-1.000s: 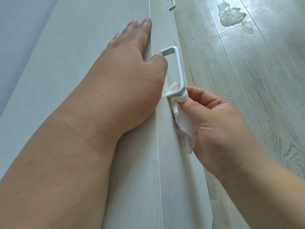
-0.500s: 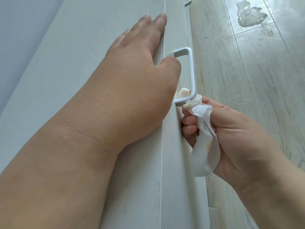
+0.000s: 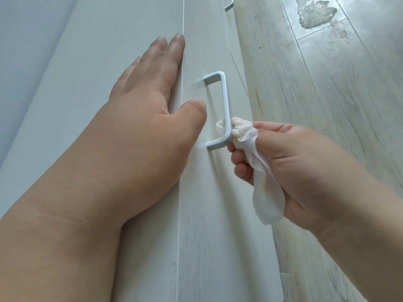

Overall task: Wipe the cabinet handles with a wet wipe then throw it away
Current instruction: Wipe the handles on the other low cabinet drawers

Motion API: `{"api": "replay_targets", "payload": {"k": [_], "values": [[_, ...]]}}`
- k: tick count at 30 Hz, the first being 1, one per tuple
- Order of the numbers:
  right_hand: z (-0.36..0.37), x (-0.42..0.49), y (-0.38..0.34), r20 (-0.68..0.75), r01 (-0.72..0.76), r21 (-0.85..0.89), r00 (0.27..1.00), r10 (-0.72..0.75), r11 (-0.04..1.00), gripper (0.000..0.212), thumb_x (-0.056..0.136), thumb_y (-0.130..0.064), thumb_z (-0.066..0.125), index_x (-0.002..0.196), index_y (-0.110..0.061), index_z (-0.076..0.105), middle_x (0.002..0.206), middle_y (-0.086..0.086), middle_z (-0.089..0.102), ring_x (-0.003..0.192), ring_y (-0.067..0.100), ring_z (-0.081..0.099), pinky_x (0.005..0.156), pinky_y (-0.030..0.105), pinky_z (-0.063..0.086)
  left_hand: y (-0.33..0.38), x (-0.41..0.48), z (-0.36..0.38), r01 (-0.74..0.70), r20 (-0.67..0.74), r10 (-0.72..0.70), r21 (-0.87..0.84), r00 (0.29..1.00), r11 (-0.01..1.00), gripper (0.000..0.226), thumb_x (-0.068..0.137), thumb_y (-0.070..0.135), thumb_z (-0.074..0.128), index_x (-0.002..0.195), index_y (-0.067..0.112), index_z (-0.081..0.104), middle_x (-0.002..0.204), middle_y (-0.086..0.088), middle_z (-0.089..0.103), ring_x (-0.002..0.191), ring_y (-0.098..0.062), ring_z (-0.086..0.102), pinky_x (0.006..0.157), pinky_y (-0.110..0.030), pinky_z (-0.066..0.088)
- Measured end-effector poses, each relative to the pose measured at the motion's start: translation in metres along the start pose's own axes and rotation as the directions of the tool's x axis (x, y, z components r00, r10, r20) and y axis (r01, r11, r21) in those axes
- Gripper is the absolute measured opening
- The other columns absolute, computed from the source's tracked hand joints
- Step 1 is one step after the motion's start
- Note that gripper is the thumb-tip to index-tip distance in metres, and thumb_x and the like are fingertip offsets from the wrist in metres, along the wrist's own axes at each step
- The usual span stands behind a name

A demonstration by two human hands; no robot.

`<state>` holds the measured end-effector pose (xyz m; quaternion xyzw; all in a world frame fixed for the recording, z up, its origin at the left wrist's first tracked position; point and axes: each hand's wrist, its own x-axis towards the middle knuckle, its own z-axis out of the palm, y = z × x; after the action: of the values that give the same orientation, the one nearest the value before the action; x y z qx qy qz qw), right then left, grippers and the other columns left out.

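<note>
Pinching the wet wipe (image 3: 267, 198) round the handle (image 3: 225, 101) at its fingertips, the right grip (image 3: 296, 168) scrubs; the flat, open left grip (image 3: 146, 120) alongside braces the door (image 3: 209, 225).

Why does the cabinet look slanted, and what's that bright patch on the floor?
Head view: the wide-angle lens slants the pale wood-grain cabinet door and enlarges the near left hand; glare washes out the grey plank floor top right; the white metal loop handle casts a faint shadow.

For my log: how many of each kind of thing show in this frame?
cabinet handles: 2
wet wipe: 1
hands, left hand and right hand: 2
crumpled clear plastic on the floor: 1
Total: 6
</note>
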<state>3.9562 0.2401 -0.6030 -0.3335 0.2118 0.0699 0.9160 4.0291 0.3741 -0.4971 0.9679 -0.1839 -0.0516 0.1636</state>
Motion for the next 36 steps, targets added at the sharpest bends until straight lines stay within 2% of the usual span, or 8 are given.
{"api": "replay_targets", "payload": {"k": [6, 9, 12, 18, 22, 28, 32, 36], "values": [[0.003, -0.005, 0.014, -0.18, 0.068, 0.01, 0.982, -0.065, 0.998, 0.015, 0.089, -0.008, 0.073, 0.075, -0.009, 0.079, 0.067, 0.005, 0.068, 0.057, 0.012, 0.06, 0.056, 0.021, 0.055, 0.002, -0.003, -0.001, 0.009, 0.018, -0.008, -0.023, 1.0, 1.0, 0.08, 0.086, 0.05, 0.043, 0.16, 0.056, 0.015, 0.165, 0.04, 0.008, 0.151, 0.017, 0.0, 0.13, -0.031, 0.005], [0.001, -0.004, 0.012, -0.051, 0.059, 0.008, 0.997, -0.059, 0.998, 0.018, 0.092, -0.013, 0.072, 0.078, -0.016, 0.083, 0.073, 0.005, 0.071, 0.061, 0.012, 0.063, 0.064, 0.023, 0.057, 0.002, -0.003, -0.002, 0.011, 0.015, -0.01, -0.013, 1.0, 1.0, 0.08, 0.086, 0.05, 0.042, 0.16, 0.057, 0.015, 0.165, 0.041, 0.008, 0.151, 0.018, 0.001, 0.129, -0.03, 0.005], [0.001, -0.009, 0.011, 0.123, 0.001, 0.14, 0.992, -0.019, 0.99, 0.019, 0.092, -0.018, 0.066, 0.087, -0.014, 0.083, 0.075, 0.006, 0.07, 0.063, 0.013, 0.063, 0.064, 0.022, 0.057, 0.004, -0.004, -0.002, 0.017, 0.029, -0.017, -0.002, 0.999, 1.0, 0.08, 0.086, 0.048, 0.042, 0.161, 0.056, 0.014, 0.165, 0.04, 0.007, 0.151, 0.018, 0.0, 0.129, -0.029, 0.004], [0.001, -0.013, 0.028, 0.152, 0.017, 0.023, 0.988, -0.02, 1.0, 0.02, 0.081, -0.033, 0.072, 0.084, -0.016, 0.083, 0.077, 0.005, 0.072, 0.063, 0.012, 0.063, 0.065, 0.022, 0.056, 0.001, -0.002, -0.003, 0.014, 0.021, -0.013, -0.021, 1.0, 1.0, 0.08, 0.087, 0.047, 0.045, 0.161, 0.055, 0.017, 0.166, 0.038, 0.009, 0.152, 0.016, 0.001, 0.13, -0.033, 0.005], [-0.002, -0.003, 0.015, 0.064, 0.037, 0.117, 0.997, -0.045, 0.992, 0.017, 0.082, -0.026, 0.07, 0.078, -0.018, 0.084, 0.074, 0.002, 0.073, 0.061, 0.01, 0.065, 0.065, 0.021, 0.057, 0.002, -0.004, -0.002, 0.011, 0.02, -0.01, -0.028, 1.0, 1.0, 0.079, 0.088, 0.045, 0.045, 0.162, 0.053, 0.018, 0.166, 0.037, 0.011, 0.152, 0.016, 0.001, 0.13, -0.032, 0.006], [-0.002, -0.002, 0.014, 0.126, 0.029, -0.013, 0.992, -0.027, 1.0, 0.017, 0.084, -0.025, 0.07, 0.084, -0.014, 0.083, 0.074, 0.002, 0.066, 0.065, 0.011, 0.055, 0.067, 0.023, 0.053, 0.008, -0.007, -0.002, 0.014, -0.021, -0.014, -0.015, 1.0, 1.0, 0.082, 0.084, 0.043, 0.05, 0.162, 0.047, 0.025, 0.168, 0.032, 0.017, 0.153, 0.013, 0.007, 0.129, -0.025, 0.009], [-0.001, 0.011, 0.0, 0.083, 0.016, 0.043, 0.996, -0.02, 0.999, 0.029, 0.1, -0.007, 0.062, 0.078, -0.012, 0.081, 0.072, 0.005, 0.062, 0.061, 0.013, 0.053, 0.062, 0.024, 0.052, 0.012, -0.009, 0.0, 0.023, -0.062, -0.025, -0.029, 0.998, 0.999, 0.082, 0.082, 0.041, 0.052, 0.161, 0.042, 0.032, 0.168, 0.026, 0.022, 0.154, 0.01, 0.012, 0.129, -0.024, 0.012], [-0.004, 0.017, 0.0, 0.055, 0.003, -0.048, 0.998, -0.001, 0.999, 0.02, 0.102, -0.002, 0.057, 0.096, -0.001, 0.077, 0.074, 0.005, 0.061, 0.061, 0.012, 0.052, 0.062, 0.026, 0.05, 0.014, -0.009, 0.002, 0.029, -0.075, -0.032, -0.037, 0.997, 0.999, 0.08, 0.083, 0.04, 0.053, 0.161, 0.04, 0.035, 0.168, 0.023, 0.025, 0.154, 0.008, 0.015, 0.13, -0.028, 0.015]]}}
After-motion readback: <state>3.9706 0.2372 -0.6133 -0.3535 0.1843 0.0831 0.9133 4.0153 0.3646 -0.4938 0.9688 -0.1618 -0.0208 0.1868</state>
